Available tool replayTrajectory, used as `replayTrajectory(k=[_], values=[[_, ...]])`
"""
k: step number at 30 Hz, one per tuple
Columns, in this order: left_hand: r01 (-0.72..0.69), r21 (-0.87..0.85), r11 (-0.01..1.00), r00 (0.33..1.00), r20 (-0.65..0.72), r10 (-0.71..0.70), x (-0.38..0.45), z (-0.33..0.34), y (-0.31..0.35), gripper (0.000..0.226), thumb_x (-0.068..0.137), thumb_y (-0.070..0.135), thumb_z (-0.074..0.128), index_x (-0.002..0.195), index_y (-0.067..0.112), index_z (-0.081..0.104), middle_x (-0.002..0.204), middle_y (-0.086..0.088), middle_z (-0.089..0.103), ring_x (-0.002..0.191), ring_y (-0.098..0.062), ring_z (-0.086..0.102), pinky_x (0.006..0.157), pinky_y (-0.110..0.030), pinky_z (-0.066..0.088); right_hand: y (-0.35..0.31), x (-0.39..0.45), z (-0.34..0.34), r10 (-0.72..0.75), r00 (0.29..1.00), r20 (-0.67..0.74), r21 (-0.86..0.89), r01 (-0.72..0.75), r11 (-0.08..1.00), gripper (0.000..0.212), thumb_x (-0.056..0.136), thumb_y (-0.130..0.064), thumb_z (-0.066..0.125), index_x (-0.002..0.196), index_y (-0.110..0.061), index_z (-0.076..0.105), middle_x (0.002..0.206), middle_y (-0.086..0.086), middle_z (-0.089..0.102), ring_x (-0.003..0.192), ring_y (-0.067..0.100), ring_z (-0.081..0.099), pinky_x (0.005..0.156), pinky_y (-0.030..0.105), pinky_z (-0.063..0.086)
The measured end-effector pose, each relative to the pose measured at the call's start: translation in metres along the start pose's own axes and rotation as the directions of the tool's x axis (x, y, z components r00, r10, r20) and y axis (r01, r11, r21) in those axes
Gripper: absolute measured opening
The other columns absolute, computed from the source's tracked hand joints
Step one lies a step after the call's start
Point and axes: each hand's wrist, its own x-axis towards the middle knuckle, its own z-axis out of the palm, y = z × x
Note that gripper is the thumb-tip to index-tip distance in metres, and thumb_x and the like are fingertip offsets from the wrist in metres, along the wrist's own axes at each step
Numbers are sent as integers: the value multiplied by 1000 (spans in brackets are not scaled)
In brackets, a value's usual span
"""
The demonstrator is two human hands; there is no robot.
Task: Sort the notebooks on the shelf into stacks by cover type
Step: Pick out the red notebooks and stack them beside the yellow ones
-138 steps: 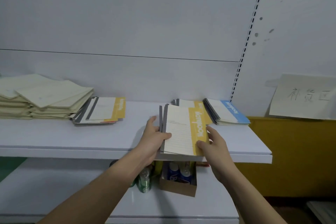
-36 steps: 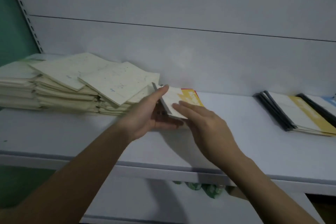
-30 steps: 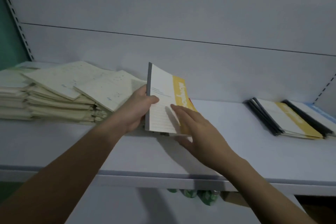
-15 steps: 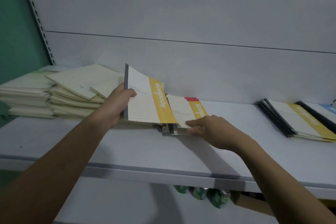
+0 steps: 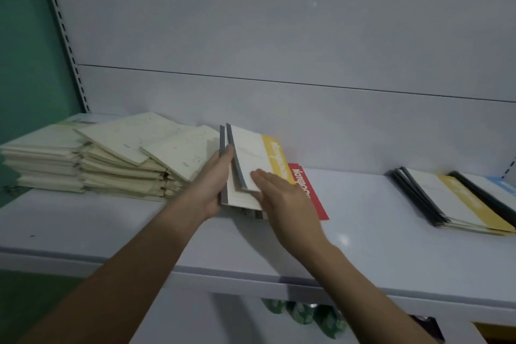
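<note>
While the yellow-banded notebooks (image 5: 251, 159) tilt above the red-covered one (image 5: 305, 190) mid-shelf (image 5: 363, 232), the left hand (image 5: 215, 187) grips their spines, apparently two, and the right hand (image 5: 279, 198) lies flat-fingered on top; square edges first, then carry them toward the yellow stack (image 5: 458, 204).

Two grey-spined, yellow-banded white notebooks (image 5: 252, 159) stand tilted on the white shelf (image 5: 363, 232) — a flat red-banded notebook (image 5: 307, 193) beneath, cream stacks (image 5: 111, 156) left, black-spined yellow-banded stack (image 5: 458, 201) right.

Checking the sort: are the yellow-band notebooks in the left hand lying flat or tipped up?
Tipped up. The left hand holds the yellow-band notebooks raised by their grey spines, lower edges near the shelf.
</note>
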Motion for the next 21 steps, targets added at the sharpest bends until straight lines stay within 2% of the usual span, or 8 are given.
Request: replayTrajectory(k=[3,6,10,12,15,17,18,21], values=[[-35,-1,999,999,-10,35,1,-3,-5,29,100,25,53,128,17,55,108,-9,71,89,-23,71,63,-33,56,-4,-1,1,-20,996,90,108,10,994,39,98,-37,49,127,-14,61,130,5,63,115,26,60,84,43,54],[-46,34,998,998,-46,48,2,-14,-8,35,96,4,53,129,16,54,109,-10,70,93,-25,68,66,-34,56,6,-2,-8,-48,992,115,133,32,991,40,100,-43,42,124,-20,64,130,-3,62,117,16,55,94,33,46],[-106,38,994,991,-81,109,1,-31,0,35,97,1,50,126,21,55,106,0,70,93,-18,68,65,-32,54,36,-14,-19,157,988,-2,120,-155,981,31,103,-34,40,112,-21,67,116,-7,64,105,13,55,87,29,43],[-116,31,993,988,-96,118,1,-37,1,36,96,0,50,126,20,56,107,0,70,94,-17,68,66,-32,55,51,-17,-17,240,960,143,49,-249,967,38,101,-44,38,127,-24,59,131,-7,57,119,15,50,96,32,42],[-103,26,994,987,-123,105,3,-39,0,37,96,0,49,127,19,56,111,-4,69,97,-20,67,71,-34,55,57,-21,-5,170,893,416,-54,-162,985,60,95,-63,33,150,-37,27,157,-11,28,144,13,23,116,36,23],[-98,15,995,986,-132,99,3,-38,-1,38,95,0,49,128,18,55,113,-5,69,98,-22,66,75,-36,55,58,-28,5,143,857,495,-113,-99,989,71,91,-72,30,152,-42,10,160,-14,15,148,14,11,120,38,13],[-100,16,995,986,-134,101,2,-38,-1,38,95,0,49,127,19,55,114,-5,69,99,-22,66,77,-37,55,59,-32,10,143,868,475,-141,-85,986,72,90,-73,29,152,-42,11,160,-14,15,149,15,11,121,38,12],[-123,31,992,983,-137,126,-3,-42,0,38,94,-1,49,126,19,55,112,-4,69,100,-23,66,77,-37,55,61,-40,15,144,934,326,-163,-94,982,60,94,-64,29,148,-39,32,154,-13,33,144,14,28,116,33,20]])
